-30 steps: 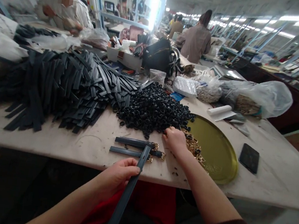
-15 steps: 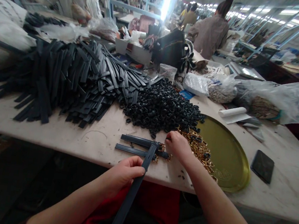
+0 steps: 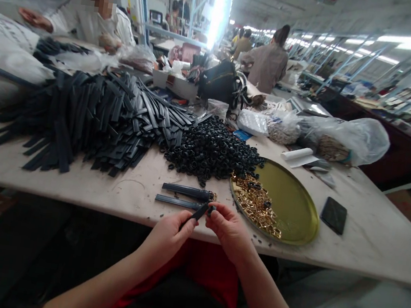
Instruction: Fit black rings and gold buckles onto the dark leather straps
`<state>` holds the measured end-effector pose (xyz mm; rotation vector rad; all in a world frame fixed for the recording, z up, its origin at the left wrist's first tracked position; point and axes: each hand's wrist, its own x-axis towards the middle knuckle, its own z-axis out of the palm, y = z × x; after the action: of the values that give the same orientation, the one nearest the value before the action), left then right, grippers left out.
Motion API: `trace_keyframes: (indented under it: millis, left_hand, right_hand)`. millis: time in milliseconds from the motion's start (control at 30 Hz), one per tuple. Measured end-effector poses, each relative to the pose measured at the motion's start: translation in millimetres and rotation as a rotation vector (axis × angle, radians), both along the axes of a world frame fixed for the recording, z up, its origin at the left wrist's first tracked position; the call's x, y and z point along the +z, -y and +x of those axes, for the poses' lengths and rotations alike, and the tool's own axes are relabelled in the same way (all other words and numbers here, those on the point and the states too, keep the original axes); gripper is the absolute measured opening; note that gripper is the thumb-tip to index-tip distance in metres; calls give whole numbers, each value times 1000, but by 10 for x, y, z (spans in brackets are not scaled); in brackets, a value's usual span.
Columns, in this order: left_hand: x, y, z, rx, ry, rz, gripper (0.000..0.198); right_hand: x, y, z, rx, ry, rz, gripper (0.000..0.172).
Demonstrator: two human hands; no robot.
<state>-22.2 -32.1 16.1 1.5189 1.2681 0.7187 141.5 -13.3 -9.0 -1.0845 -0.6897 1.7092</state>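
My left hand (image 3: pixel 170 235) pinches a dark leather strap (image 3: pixel 200 211) just over the table's front edge; most of its length is hidden behind the hand. Close to the strap's end, my right hand (image 3: pixel 229 230) is closed on a small black loop (image 3: pixel 212 209), fingertips almost meeting the strap. Whether loop and strap touch, I cannot tell. Two finished-looking straps, an upper strap (image 3: pixel 181 190) and a lower strap (image 3: pixel 174 200), lie just beyond my hands, the upper one ending in a gold buckle (image 3: pixel 214 196). Behind them spreads a heap of black loops (image 3: pixel 209 149).
A gold-coloured tray (image 3: pixel 297 206) holds many gold buckles (image 3: pixel 255 203) on its left side. A phone (image 3: pixel 334 215) lies right of it. Piled dark straps (image 3: pixel 92 119) cover the left of the table. Plastic bags (image 3: pixel 355 138) sit behind. A person (image 3: pixel 90 17) sits across at left.
My right hand has come left and down from beside the loop heap to the strap's end, a loop in its fingers. The held strap now points lower, and the view has shifted.
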Motion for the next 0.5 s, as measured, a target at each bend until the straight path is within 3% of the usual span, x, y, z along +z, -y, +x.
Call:
trace_keyframes:
  millis: [133,333,400,500]
  left_hand:
    - [50,116,-12,-62,-51,34,30]
    - [133,187,-50,-261,-185,21,32]
    - [143,186,-43,-298,-179,21,31]
    - [83,163,-19,-283,-98,-9,38]
  right_hand:
    - [-20,125,38,47,74,95,26]
    - [23,308,76,160,266,214,24]
    - [46,346,77,233,294,230,23]
    - [42,362,68,197,257,201,25]
